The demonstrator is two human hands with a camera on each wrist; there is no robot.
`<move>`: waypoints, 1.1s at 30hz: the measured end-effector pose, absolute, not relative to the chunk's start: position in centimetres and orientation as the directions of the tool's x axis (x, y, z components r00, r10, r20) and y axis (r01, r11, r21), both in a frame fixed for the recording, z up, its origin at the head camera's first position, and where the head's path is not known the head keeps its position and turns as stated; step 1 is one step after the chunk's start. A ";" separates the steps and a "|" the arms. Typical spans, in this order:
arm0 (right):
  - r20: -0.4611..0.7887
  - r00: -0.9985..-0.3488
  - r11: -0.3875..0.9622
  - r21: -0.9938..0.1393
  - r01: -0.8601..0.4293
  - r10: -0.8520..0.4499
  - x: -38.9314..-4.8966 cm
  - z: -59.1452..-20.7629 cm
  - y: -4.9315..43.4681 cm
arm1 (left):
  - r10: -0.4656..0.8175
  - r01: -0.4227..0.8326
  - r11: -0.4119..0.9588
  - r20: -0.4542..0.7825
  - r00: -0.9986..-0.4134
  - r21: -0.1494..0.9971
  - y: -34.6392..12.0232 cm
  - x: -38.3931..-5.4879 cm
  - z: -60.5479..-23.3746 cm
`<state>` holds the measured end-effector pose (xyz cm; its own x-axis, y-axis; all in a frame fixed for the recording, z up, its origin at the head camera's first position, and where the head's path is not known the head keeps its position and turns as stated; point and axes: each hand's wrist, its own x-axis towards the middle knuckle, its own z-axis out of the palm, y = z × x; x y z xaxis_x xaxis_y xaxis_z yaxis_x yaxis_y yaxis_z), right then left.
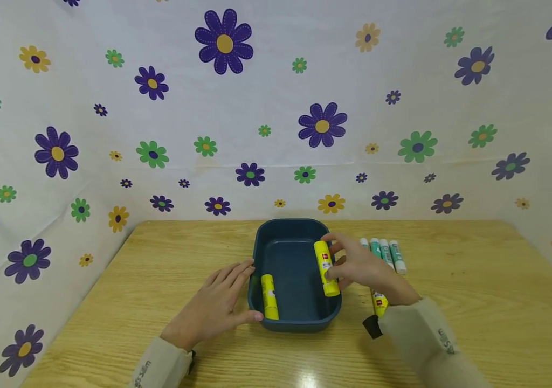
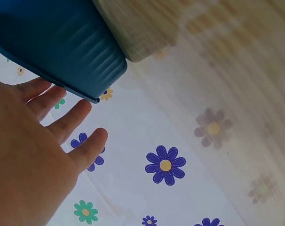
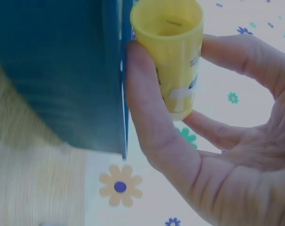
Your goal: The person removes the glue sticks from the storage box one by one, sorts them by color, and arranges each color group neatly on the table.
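A dark blue plastic bin (image 1: 295, 325) stands on the wooden table. Inside it, along the left wall, lies one yellow glue stick (image 1: 269, 296). My right hand (image 1: 360, 264) pinches a second yellow glue stick (image 1: 325, 267) between thumb and fingers, over the bin's right side. In the right wrist view this glue stick (image 3: 178, 61) shows its round end close by the bin's wall (image 3: 62, 70). My left hand (image 1: 215, 304) rests with spread, straight fingers at the bin's left rim; the left wrist view shows those fingertips right at the rim (image 2: 53, 84).
Right of the bin, several white and green glue sticks (image 1: 396, 257) lie side by side. Another yellow glue stick (image 1: 379, 303) lies nearer, partly hidden by the right wrist. Behind the wooden table (image 1: 475, 302) hangs a white cloth (image 1: 271, 81) with printed flowers.
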<state>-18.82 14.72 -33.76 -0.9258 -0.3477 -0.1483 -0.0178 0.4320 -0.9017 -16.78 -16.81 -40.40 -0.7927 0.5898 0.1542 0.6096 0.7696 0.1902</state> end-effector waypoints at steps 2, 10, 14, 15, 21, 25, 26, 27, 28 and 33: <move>-0.139 -0.929 0.437 -0.899 -0.026 -0.343 -18.8 -33.8 15.3 | 0.589 0.609 0.769 0.156 -0.793 0.193 -16.8 -16.8 -40.4; -0.125 -0.939 0.467 -0.884 -0.041 -0.319 -18.4 -33.8 17.9 | 0.591 0.614 0.768 0.168 -0.789 0.184 -16.9 -16.7 -40.4; -0.118 -0.940 0.468 -0.882 -0.048 -0.320 -18.2 -33.8 19.2 | 0.590 0.613 0.768 0.171 -0.789 0.183 -16.9 -16.7 -40.4; -0.121 -0.941 0.471 -0.881 -0.045 -0.316 -18.2 -33.9 19.5 | 0.589 0.613 0.769 0.171 -0.790 0.183 -16.9 -16.7 -40.3; -0.125 -0.947 0.488 -0.872 -0.038 -0.295 -17.9 -34.0 21.1 | 0.591 0.614 0.767 0.169 -0.789 0.185 -16.8 -16.7 -40.3; -0.125 -0.949 0.500 -0.865 -0.039 -0.290 -17.7 -34.1 22.1 | 0.591 0.615 0.767 0.168 -0.789 0.184 -16.8 -16.8 -40.3; -0.128 -0.949 0.501 -0.865 -0.035 -0.288 -17.7 -34.2 22.3 | 0.591 0.614 0.768 0.167 -0.789 0.185 -16.8 -16.8 -40.3; -0.131 -0.949 0.503 -0.864 -0.032 -0.286 -17.6 -34.2 22.6 | 0.590 0.612 0.769 0.165 -0.791 0.186 -16.8 -16.8 -40.3; -0.134 -0.950 0.505 -0.862 -0.028 -0.282 -17.6 -34.3 22.8 | 0.590 0.611 0.769 0.162 -0.791 0.186 -16.8 -16.8 -40.3; -0.139 -0.953 0.520 -0.854 -0.022 -0.269 -17.2 -34.6 24.0 | 0.592 0.612 0.769 0.158 -0.790 0.183 -16.9 -16.8 -40.4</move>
